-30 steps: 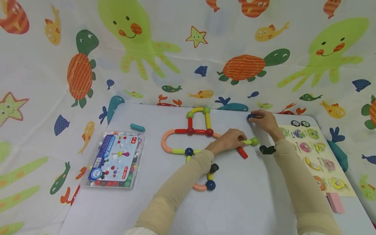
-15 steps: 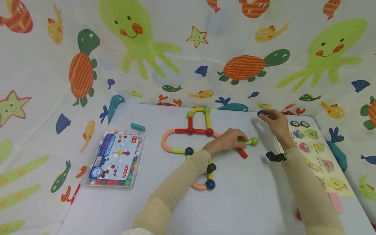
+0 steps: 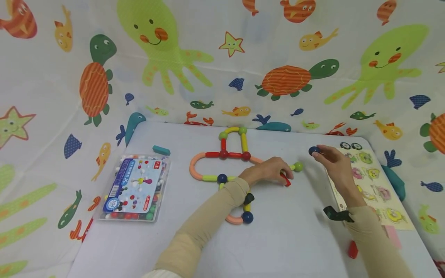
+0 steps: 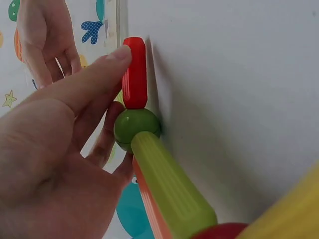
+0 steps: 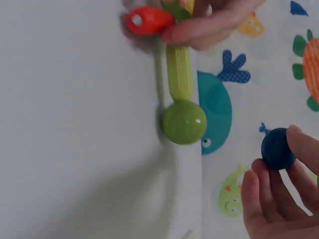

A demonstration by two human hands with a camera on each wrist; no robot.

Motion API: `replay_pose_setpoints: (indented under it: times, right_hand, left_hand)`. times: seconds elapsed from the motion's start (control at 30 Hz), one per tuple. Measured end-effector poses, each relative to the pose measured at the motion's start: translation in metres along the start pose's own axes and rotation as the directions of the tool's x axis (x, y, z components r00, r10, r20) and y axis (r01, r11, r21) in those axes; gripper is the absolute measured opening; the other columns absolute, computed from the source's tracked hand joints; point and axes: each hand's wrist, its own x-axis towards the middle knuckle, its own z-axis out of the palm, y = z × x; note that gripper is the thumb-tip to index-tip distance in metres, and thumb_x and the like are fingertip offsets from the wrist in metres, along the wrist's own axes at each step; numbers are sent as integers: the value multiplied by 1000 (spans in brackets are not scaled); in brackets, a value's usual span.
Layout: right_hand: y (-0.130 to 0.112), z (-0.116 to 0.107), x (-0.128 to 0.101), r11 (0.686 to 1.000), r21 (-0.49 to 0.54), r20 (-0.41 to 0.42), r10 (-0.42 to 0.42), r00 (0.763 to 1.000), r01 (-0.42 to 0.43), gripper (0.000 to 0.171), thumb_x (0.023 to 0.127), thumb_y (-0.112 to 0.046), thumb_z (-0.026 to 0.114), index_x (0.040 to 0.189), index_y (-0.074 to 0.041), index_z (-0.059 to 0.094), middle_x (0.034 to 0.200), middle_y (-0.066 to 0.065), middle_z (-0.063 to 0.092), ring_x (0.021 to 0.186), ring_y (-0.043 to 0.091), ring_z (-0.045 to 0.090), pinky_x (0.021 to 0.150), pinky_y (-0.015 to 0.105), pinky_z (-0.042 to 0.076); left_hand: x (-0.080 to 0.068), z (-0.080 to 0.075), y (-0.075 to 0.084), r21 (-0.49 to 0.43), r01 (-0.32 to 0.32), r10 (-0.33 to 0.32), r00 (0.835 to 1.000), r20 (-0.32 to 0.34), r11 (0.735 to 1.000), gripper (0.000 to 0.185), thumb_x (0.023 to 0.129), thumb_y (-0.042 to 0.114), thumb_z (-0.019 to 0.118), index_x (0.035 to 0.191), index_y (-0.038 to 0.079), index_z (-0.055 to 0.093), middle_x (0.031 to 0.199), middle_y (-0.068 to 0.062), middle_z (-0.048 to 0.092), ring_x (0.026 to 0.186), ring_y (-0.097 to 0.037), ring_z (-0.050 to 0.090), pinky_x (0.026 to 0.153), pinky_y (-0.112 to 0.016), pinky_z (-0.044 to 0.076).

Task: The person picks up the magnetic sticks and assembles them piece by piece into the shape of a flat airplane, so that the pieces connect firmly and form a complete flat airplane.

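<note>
A flat figure of coloured rods and balls (image 3: pixel 222 154) lies on the pale table (image 3: pixel 295 231). My left hand (image 3: pixel 283 175) rests at its right end. The fingers pinch a short red rod (image 3: pixel 286 180) (image 4: pixel 134 74) that meets a green ball (image 4: pixel 137 127) on a green rod (image 4: pixel 169 184). Another green ball (image 3: pixel 298 166) (image 5: pixel 184 122) caps a green rod (image 5: pixel 179 74) sticking out to the right. Just right of it, above the table, my right hand (image 3: pixel 318 153) pinches a dark blue ball (image 3: pixel 314 151) (image 5: pixel 277 148) in its fingertips.
A clear plastic box of small pieces (image 3: pixel 137 188) sits at the left, with a teal block (image 3: pixel 161 150) behind it. A picture puzzle board (image 3: pixel 373 181) lies along the right edge. A red piece (image 3: pixel 352 250) and a pink block (image 3: pixel 394 235) are near the front right. Patterned cloth surrounds the table.
My right hand has carried the blue ball from the table's far edge back toward me and to the right. My left hand has stayed at the red rod.
</note>
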Motion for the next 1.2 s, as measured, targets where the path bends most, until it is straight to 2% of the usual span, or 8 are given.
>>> replay_pose_setpoints:
  times: [0.2,0.37,0.5,0.67,0.8,0.93,1.2]
  right_hand:
    - [12,11,-32,999,-26,50,38,998,-37,62,93,-54,67,145,-22,55,132,-5,63,110,-7,55,85,3,44]
    - [27,26,-53,998,-55,103,14,995,-9,59,94,-51,67,142,-17,56,126,1,66,106,-4,57,84,7,46]
    - [35,36,-65,998,-65,136,-2,991,11,56,95,-48,68,139,-16,57,125,5,67,103,-9,58,85,6,45]
    - [39,45,-71,991,-101,130,-74,989,88,50,95,-43,69,135,-13,59,125,12,68,101,-16,57,88,3,43]
    - [39,50,-72,977,-161,121,-124,985,143,47,95,-40,70,132,-13,61,120,11,71,97,-15,57,87,4,43]
    - [39,53,-72,965,-209,116,-138,984,160,45,95,-41,71,131,-15,63,117,9,72,95,-13,57,84,4,44]
    - [39,55,-71,966,-197,116,-145,983,166,44,95,-37,72,130,-12,63,116,12,71,95,-10,56,83,3,43]
  left_hand:
    - [1,3,4,88,21,-22,1000,16,996,30,92,7,74,121,14,74,114,4,72,103,-9,55,88,-10,42]
    - [2,7,5,142,57,-59,998,4,988,32,91,7,75,121,19,74,114,9,70,108,-7,51,92,-12,39]
    - [1,9,6,150,69,-67,998,-15,986,30,92,7,74,119,20,74,112,10,68,108,-8,50,92,-13,40]
    - [-1,8,9,156,70,-66,997,-33,985,28,92,9,75,117,21,74,110,11,67,110,-9,47,94,-18,38]
    - [-2,6,9,149,50,-45,998,-36,988,27,92,9,75,117,19,74,111,7,70,109,-9,50,95,-18,39]
    - [-3,6,10,157,45,-40,999,-32,987,26,92,10,74,117,19,73,112,6,71,109,-10,50,95,-20,38]
    - [-3,7,14,235,88,-83,996,-33,968,29,93,13,74,119,25,73,114,11,67,110,-8,48,93,-20,38]
